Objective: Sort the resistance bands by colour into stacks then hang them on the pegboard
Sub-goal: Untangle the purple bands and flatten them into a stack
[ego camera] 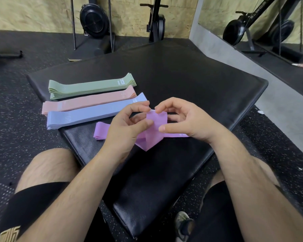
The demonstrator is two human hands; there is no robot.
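Your purple band (156,124) looks like thin, smooth, matt rubber. The black pad (182,81) under it has a faintly glossy, fine-ribbed vinyl skin, and the floor (16,128) is speckled, grainy rubber.

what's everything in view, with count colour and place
green bands: one stack, green, farthest away
pink bands: one stack, pink, beside the green
blue bands: one stack, blue, beside the pink
purple pile: one, purple, nearest, next to the blue
loose purple band: one, purple, between both hands
mat: one, black, under the stacks
exercise machines: several, black, far wall
hands: two, left hand and right hand pinch the loose purple band
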